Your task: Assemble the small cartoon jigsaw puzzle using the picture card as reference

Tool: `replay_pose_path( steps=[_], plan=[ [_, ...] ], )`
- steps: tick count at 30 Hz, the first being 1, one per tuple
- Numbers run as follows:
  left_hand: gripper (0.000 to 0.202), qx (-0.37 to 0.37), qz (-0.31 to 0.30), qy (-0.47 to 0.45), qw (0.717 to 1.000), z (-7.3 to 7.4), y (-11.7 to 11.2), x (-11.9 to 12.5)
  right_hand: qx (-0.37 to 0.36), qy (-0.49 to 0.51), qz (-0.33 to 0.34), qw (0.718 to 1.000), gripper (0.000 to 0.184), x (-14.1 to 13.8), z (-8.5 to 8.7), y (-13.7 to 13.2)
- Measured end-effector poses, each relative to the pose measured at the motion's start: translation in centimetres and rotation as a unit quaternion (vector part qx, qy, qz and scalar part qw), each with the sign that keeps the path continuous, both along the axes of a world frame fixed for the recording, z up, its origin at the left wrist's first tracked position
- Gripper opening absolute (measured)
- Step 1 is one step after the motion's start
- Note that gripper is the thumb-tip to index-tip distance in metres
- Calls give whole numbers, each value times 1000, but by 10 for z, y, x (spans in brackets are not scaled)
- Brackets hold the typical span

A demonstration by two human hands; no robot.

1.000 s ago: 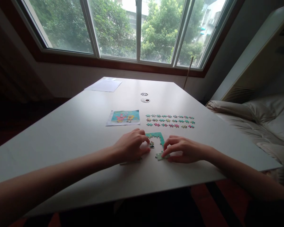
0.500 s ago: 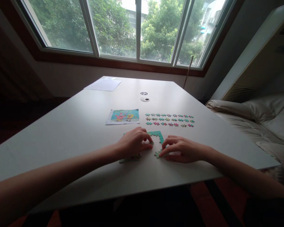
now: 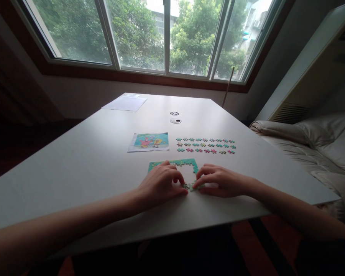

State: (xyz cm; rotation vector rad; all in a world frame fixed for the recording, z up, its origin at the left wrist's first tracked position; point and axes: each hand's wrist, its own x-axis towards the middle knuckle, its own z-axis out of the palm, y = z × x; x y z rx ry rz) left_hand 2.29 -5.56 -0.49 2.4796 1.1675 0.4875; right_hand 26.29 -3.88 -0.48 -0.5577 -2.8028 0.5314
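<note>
In the head view my left hand (image 3: 161,179) pinches a small jigsaw piece (image 3: 186,186) between thumb and index finger, at the near side of the puzzle border (image 3: 153,165). That border is a green and teal frame of joined pieces with bare white table inside it. My right hand (image 3: 218,180) grips the border's near right corner, its fingertips on the green pieces there, right beside the piece in my left hand. The left hand hides the border's near left part.
A printed cartoon picture (image 3: 151,142) lies beyond the puzzle on the white table (image 3: 83,161). Rows of loose jigsaw pieces (image 3: 204,145) are laid out to its right. Farther back are two round table inserts (image 3: 175,120) and white paper sheets (image 3: 125,103). A sofa (image 3: 313,149) stands at right.
My left hand has moved toward me with the jigsaw piece, from inside the border to its near edge beside the right hand. The right hand has stayed almost still.
</note>
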Motion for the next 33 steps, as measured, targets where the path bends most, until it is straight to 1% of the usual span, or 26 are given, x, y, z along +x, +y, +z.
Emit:
replay_pose_path(
  steps=[7, 14, 18, 22, 26, 30, 33],
  plan=[
    [16, -13, 25, -10, 1000, -2, -2, 2, 0, 2, -1, 1000, 23, 0, -1, 1],
    [17, -4, 47, 2, 999, -4, -6, 5, 2, -2, -1, 1000, 23, 0, 0, 0],
    [20, 14, 48, 10, 999, -5, -5, 5, 16, -4, 0, 1000, 25, 0, 0, 0],
    [21, 17, 50, 9, 999, -7, -4, 4, 50, -17, 0, 999, 32, -3, -2, -3],
    [23, 14, 46, 15, 999, -5, -6, 4, 73, -31, 1, 997, 31, -6, -3, -6],
    [24, 22, 33, 22, 999, -2, -6, 1, 74, -36, -1, 997, 30, -7, -1, -9],
    [27, 43, 31, 19, 998, 1, -2, -10, 48, -29, -6, 998, 30, -3, 5, -5]
  ],
)
